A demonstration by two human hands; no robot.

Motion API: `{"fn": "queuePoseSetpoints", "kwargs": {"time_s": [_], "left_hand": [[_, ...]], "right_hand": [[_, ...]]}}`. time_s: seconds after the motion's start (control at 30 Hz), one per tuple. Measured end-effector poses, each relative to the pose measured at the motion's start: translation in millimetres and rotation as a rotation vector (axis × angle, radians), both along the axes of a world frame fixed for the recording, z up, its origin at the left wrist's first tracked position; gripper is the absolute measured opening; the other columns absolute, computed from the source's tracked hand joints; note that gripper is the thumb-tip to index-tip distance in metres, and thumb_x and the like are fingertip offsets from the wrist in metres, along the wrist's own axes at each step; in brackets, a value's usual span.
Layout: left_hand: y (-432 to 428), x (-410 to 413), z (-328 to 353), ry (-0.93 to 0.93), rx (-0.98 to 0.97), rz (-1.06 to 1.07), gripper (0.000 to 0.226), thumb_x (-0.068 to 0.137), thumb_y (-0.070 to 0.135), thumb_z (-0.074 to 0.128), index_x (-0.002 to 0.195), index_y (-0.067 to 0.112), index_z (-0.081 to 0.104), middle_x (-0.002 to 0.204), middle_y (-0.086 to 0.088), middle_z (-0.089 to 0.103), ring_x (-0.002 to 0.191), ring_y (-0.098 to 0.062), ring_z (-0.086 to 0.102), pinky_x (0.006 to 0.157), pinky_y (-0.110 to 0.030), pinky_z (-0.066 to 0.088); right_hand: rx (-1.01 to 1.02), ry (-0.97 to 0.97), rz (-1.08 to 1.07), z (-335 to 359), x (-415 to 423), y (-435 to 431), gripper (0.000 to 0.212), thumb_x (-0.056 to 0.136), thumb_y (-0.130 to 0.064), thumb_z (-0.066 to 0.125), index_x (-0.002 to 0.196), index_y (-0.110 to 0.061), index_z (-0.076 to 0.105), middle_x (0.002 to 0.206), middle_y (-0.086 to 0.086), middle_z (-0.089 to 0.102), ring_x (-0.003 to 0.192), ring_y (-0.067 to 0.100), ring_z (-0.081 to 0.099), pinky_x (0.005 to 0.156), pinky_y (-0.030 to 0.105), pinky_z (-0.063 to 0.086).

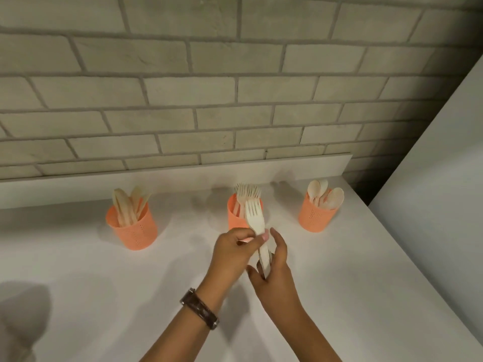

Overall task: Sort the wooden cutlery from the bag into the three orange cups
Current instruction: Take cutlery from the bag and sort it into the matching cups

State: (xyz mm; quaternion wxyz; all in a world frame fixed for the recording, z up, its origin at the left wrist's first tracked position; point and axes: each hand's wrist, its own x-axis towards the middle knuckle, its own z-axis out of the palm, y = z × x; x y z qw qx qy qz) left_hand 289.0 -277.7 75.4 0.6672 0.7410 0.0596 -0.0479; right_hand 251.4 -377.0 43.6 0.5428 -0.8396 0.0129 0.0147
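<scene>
Three orange perforated cups stand in a row on the white counter. The left cup [132,228] holds wooden knives, the middle cup [235,216] holds forks, the right cup [317,216] holds spoons. In front of the middle cup both hands hold a small bunch of wooden forks [254,218], tines up. My left hand [231,253] pinches the forks near their middle with thumb and fingers. My right hand [274,267] is curled round their handles lower down. No bag is in view.
A brick wall rises behind a low white ledge [183,176] at the counter's back. The counter's right edge [407,257] runs diagonally beside a white panel [444,178]. A blurred pale shape [15,340] sits at the bottom left corner.
</scene>
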Motion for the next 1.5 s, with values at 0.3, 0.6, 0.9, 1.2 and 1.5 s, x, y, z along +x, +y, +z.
{"fn": "queuePoseSetpoints", "kwargs": {"time_s": [0.3, 0.6, 0.9, 1.2, 1.5], "left_hand": [[30.5, 82.6, 11.6, -0.096, -0.064, 0.175, 0.019, 0.088, 0.017, 0.061, 0.083, 0.0, 0.067, 0.077, -0.01, 0.058, 0.061, -0.009, 0.049, 0.059, -0.016, 0.045], [12.5, 119.7, -37.0, -0.084, 0.35, 0.227, 0.017, 0.077, 0.02, 0.074, 0.072, 0.005, 0.068, 0.078, -0.006, 0.064, 0.071, -0.019, 0.057, 0.062, -0.019, 0.043], [35.3, 63.7, -34.2, -0.079, 0.368, 0.32, 0.048, 0.075, 0.027, 0.075, 0.119, 0.013, 0.061, 0.117, 0.005, 0.037, 0.092, -0.016, 0.05, 0.084, -0.02, 0.04], [86.4, -11.5, -10.4, -0.15, 0.334, 0.302, 0.015, 0.086, 0.022, 0.064, 0.085, 0.038, 0.066, 0.098, 0.017, 0.059, 0.054, 0.005, 0.049, 0.062, -0.004, 0.04], [187.5, -85.3, 8.8, -0.174, 0.398, 0.398, 0.015, 0.085, 0.015, 0.065, 0.09, 0.027, 0.072, 0.089, 0.015, 0.063, 0.059, 0.002, 0.053, 0.057, -0.002, 0.038]], "right_hand": [[0.266, 0.224, -0.092, -10.0, 6.3, -55.7, 0.02, 0.091, 0.006, 0.044, 0.077, -0.001, 0.058, 0.069, 0.014, 0.056, 0.062, 0.018, 0.054, 0.057, 0.013, 0.046], [0.243, 0.06, -0.17, 1.3, 24.5, -87.9, 0.014, 0.087, -0.008, 0.063, 0.073, -0.01, 0.065, 0.077, -0.014, 0.075, 0.065, -0.004, 0.059, 0.057, 0.004, 0.039], [0.333, -0.222, -0.108, 56.9, 95.3, -48.7, 0.02, 0.084, -0.001, 0.066, 0.077, -0.02, 0.061, 0.071, -0.006, 0.064, 0.063, -0.004, 0.061, 0.068, 0.012, 0.051], [-0.12, -0.073, 0.005, 15.5, 143.7, -13.2, 0.034, 0.08, -0.007, 0.068, 0.114, -0.005, 0.061, 0.096, 0.002, 0.061, 0.086, 0.02, 0.057, 0.081, 0.027, 0.047], [-0.246, -0.265, 0.31, 25.8, 24.2, 53.4, 0.033, 0.084, -0.022, 0.068, 0.116, -0.027, 0.06, 0.098, -0.015, 0.06, 0.079, 0.008, 0.05, 0.068, 0.004, 0.037]]}}
